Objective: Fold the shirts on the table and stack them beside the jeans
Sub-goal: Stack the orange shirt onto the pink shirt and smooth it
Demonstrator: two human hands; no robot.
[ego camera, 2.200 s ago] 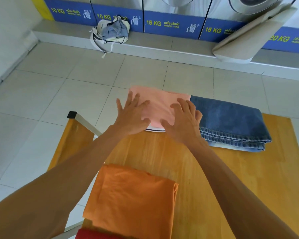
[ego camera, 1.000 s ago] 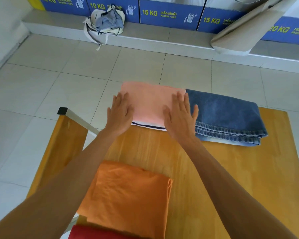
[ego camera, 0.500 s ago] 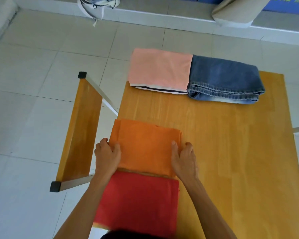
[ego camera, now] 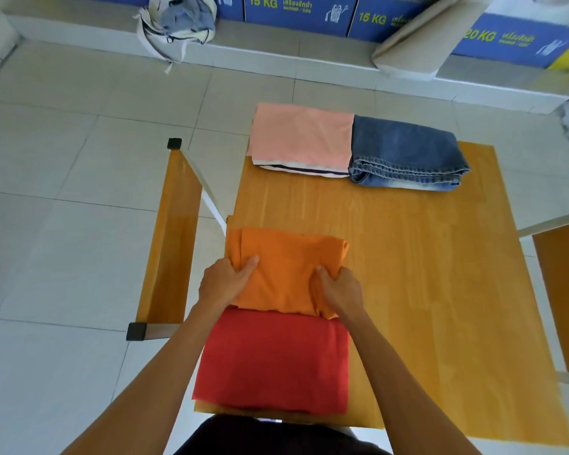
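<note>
A folded orange shirt [ego camera: 288, 257] lies on the wooden table [ego camera: 424, 274] at its left side. My left hand [ego camera: 225, 279] grips its left edge and my right hand [ego camera: 339, 290] grips its right edge, bunching the cloth. Just nearer to me lies a folded red shirt [ego camera: 273, 362]. At the table's far edge sits a folded pink shirt [ego camera: 301, 137] on top of a white garment with dark stripes. It touches the left side of the folded blue jeans [ego camera: 406, 152].
A wooden bench [ego camera: 170, 231] stands left of the table and another bench [ego camera: 562, 290] at the right. A cloth bag [ego camera: 178, 24] and a beige cushion [ego camera: 421, 44] rest on the ledge below the blue washer panels beyond the tiled floor.
My hands left the pink shirt at the far edge and came back to the orange shirt. They now pinch its two sides, wrinkling it, where they lay beside it half a second ago.
</note>
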